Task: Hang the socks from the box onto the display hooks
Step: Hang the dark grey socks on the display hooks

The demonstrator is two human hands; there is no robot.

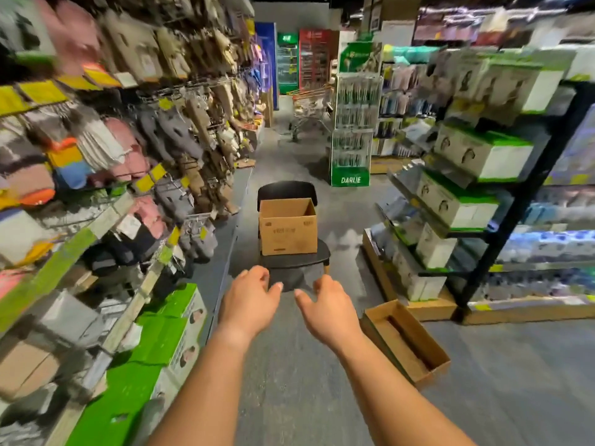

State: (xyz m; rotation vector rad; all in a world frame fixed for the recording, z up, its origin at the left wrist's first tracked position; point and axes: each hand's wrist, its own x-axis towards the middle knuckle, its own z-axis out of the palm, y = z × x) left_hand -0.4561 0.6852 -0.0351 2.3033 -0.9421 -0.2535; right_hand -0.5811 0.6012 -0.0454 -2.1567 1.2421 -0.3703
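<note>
My 2 hands, left hand (249,296) and right hand (328,305), reach forward empty, fingers loosely spread, toward the open cardboard box (287,226) on the black chair's (294,260) seat straight ahead, apart from both; display hooks (180,188) line my left.

black chair (294,257) | carries open cardboard box (287,231) | chair stands on grey floor (289,381)

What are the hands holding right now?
Nothing. The left hand and right hand are both empty, fingers loosely curled, reaching toward the cardboard box on the black chair.
</note>
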